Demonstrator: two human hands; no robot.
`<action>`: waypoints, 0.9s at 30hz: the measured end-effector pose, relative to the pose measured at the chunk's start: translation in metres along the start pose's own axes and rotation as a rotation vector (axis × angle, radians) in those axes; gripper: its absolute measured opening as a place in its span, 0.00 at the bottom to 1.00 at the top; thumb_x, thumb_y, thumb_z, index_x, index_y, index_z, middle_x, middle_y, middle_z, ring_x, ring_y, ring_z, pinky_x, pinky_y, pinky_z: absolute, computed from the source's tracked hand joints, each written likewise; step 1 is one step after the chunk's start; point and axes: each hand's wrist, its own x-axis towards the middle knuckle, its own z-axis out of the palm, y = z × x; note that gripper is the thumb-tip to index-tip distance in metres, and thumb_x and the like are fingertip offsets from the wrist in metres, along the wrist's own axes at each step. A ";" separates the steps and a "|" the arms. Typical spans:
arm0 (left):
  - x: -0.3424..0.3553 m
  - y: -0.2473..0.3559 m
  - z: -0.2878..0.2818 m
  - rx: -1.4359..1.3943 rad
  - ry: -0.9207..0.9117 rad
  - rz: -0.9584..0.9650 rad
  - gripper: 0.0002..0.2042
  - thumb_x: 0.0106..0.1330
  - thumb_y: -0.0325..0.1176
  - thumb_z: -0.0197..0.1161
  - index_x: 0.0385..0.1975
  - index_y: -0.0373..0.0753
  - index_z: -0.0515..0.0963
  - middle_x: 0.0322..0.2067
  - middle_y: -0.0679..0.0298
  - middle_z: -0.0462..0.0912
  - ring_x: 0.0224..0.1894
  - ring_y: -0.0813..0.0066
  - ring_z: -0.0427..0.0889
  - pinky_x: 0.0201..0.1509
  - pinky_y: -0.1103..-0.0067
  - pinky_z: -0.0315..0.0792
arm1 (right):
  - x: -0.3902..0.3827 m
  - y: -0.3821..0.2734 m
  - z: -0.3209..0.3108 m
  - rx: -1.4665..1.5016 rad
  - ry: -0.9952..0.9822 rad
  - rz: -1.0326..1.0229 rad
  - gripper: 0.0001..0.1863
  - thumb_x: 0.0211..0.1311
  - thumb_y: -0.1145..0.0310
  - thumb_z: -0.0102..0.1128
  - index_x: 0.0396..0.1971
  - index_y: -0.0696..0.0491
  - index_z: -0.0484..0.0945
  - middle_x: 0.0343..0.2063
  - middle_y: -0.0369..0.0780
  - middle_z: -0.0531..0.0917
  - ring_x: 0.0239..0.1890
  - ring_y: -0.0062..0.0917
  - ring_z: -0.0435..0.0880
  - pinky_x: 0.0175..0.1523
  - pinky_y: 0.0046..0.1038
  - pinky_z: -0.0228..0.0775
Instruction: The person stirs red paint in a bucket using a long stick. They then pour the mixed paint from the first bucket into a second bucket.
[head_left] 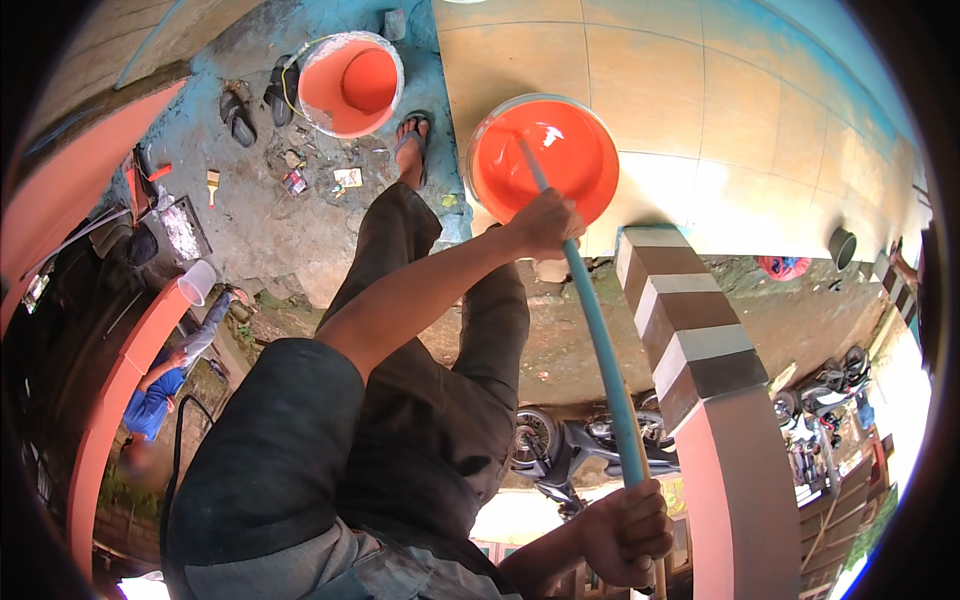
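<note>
A long blue pole (600,335) slants from the lower right up into a bucket of orange paint (598,190), its far end dipping into the paint. My left hand (548,222) is closed round the pole just above the bucket's near rim. Farther down, my right hand (628,532) grips the pole near its lower end. A thin tan stick (633,415) runs beside the lower part of the pole. Whether my right hand holds that stick too, I cannot tell. Paint hides whatever is on the submerged end.
Another bucket (330,115), coated inside with orange, stands left of my sandalled foot (410,145). Black sandals (237,118) and a paintbrush (213,187) lie nearby. A striped pillar (690,320) rises at the right. Motorcycles (575,445) stand beyond; a person in blue (150,405) is at left.
</note>
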 end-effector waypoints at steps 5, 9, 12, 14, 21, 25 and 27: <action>0.058 0.016 0.037 -0.128 0.167 0.178 0.11 0.40 0.33 0.62 0.07 0.43 0.66 0.13 0.64 0.69 0.25 0.64 0.70 0.38 0.71 0.64 | 0.007 -0.002 0.024 -0.173 0.547 -0.204 0.13 0.43 0.61 0.47 0.08 0.46 0.57 0.08 0.30 0.52 0.16 0.19 0.53 0.30 0.29 0.47; 0.049 0.036 0.076 -0.275 0.123 0.117 0.09 0.32 0.35 0.63 0.10 0.44 0.68 0.15 0.64 0.72 0.27 0.63 0.74 0.36 0.70 0.66 | 0.022 -0.022 0.006 -0.282 -0.134 -0.062 0.17 0.40 0.55 0.51 0.06 0.45 0.56 0.08 0.29 0.53 0.15 0.18 0.52 0.28 0.28 0.46; 0.018 0.035 0.079 -0.260 0.054 0.006 0.09 0.32 0.34 0.62 0.09 0.44 0.68 0.15 0.62 0.72 0.25 0.61 0.75 0.33 0.69 0.67 | 0.012 -0.029 -0.002 -0.277 -0.228 0.071 0.16 0.42 0.56 0.50 0.07 0.45 0.57 0.08 0.29 0.54 0.15 0.19 0.53 0.28 0.28 0.45; -0.008 0.032 0.075 -0.199 -0.054 -0.033 0.09 0.31 0.34 0.62 0.09 0.43 0.68 0.14 0.60 0.72 0.24 0.60 0.75 0.31 0.68 0.67 | 0.027 -0.021 0.004 -0.122 -0.263 0.124 0.14 0.41 0.62 0.46 0.08 0.46 0.53 0.08 0.30 0.51 0.14 0.18 0.50 0.29 0.26 0.48; -0.010 -0.003 0.018 -0.018 0.007 -0.004 0.10 0.39 0.35 0.60 0.05 0.44 0.67 0.11 0.62 0.70 0.19 0.63 0.73 0.30 0.71 0.64 | 0.022 -0.001 0.017 0.015 -0.063 0.051 0.13 0.42 0.65 0.44 0.09 0.46 0.52 0.08 0.30 0.49 0.14 0.17 0.49 0.30 0.25 0.49; 0.037 -0.008 0.008 -0.023 0.043 0.091 0.08 0.40 0.34 0.60 0.08 0.44 0.68 0.12 0.62 0.71 0.22 0.62 0.74 0.32 0.71 0.64 | 0.019 0.004 0.017 -0.080 -0.101 -0.036 0.13 0.43 0.63 0.44 0.10 0.46 0.52 0.09 0.30 0.50 0.16 0.18 0.50 0.30 0.26 0.50; 0.063 0.002 0.027 -0.107 0.079 0.188 0.09 0.36 0.33 0.62 0.08 0.44 0.67 0.14 0.62 0.73 0.26 0.62 0.75 0.32 0.70 0.65 | 0.019 -0.004 0.013 -0.152 -0.131 -0.076 0.14 0.45 0.60 0.46 0.09 0.46 0.55 0.09 0.30 0.52 0.16 0.19 0.52 0.30 0.28 0.49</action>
